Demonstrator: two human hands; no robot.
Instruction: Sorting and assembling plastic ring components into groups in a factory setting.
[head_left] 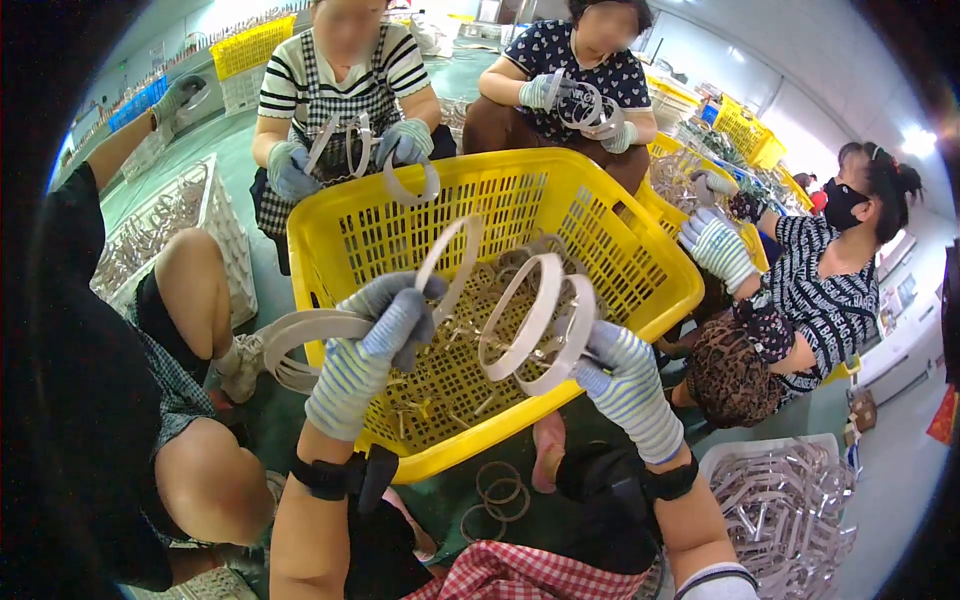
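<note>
My left hand (365,350), in a grey-and-striped work glove, is closed around several pale flat rings (300,340) that fan out to its left. One more ring (470,275) stands upright from its fingertips. My right hand (635,385), in a striped glove, grips two pale rings (550,310) by their edges; they tilt to its left. Both hands are over the near part of a large yellow slotted basket (640,255). Inside it lie a heap of similar rings (515,268) and small loose scraps (475,360).
Two gloved people (345,90) sit across the basket handling rings; others work at left and right. A white crate of strips (205,240) stands at left, a pale tray piled with strips (780,505) at lower right. A few rings (500,490) lie on the green floor.
</note>
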